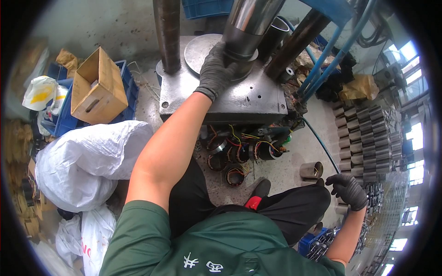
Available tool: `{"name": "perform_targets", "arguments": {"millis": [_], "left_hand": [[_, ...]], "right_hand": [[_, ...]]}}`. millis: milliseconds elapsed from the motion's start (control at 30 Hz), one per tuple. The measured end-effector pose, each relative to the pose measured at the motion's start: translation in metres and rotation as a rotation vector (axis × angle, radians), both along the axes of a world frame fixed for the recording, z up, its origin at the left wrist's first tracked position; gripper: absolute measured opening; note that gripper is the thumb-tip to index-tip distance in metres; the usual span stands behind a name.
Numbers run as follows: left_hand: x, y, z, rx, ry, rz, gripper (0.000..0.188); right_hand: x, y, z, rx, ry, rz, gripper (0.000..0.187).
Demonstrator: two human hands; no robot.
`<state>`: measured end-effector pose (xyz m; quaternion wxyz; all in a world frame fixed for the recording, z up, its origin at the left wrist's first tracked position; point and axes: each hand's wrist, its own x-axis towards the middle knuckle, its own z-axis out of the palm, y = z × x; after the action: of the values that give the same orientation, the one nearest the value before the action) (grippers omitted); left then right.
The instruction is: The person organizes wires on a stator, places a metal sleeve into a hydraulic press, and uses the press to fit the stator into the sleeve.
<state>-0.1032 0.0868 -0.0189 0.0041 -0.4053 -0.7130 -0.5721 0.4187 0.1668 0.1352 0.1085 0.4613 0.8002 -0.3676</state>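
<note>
My left hand [215,72], in a dark grey glove, reaches forward to the press table [184,94]. Its fingers and thumb are round the lower left side of a dark metal sleeve [241,43], below a shiny steel cylinder [255,18]. Left of the sleeve lies a round metal plate [195,50]. My right hand [350,191], gloved too, is raised beside my right knee, fingers apart and slightly bent, with nothing visible in it. Nearest to it is an upright metal tube [311,170] on the floor.
Wound motor stators [235,175] with coloured wires stand below the press. Steel pillars [166,37] flank the table. Stacked metal tubes [368,138] fill the right side. A cardboard box [99,89] in a blue crate [129,87] and a white sack [83,161] are left.
</note>
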Motion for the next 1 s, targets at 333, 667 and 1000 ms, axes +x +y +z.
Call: {"name": "perform_targets", "arguments": {"millis": [333,667,1000], "left_hand": [[-0.009,0.008,-0.015,0.044,0.031,0.027,0.072],[-0.005,0.002,-0.007,0.016,-0.005,-0.011,0.075],[-0.008,0.002,-0.010,0.024,0.008,-0.004,0.074]], "right_hand": [[0.000,0.004,0.007,-0.001,0.027,-0.017,0.038],[-0.005,0.002,0.002,0.112,0.006,0.026,0.031],[-0.013,0.000,0.014,0.077,0.086,-0.080,0.029]]}}
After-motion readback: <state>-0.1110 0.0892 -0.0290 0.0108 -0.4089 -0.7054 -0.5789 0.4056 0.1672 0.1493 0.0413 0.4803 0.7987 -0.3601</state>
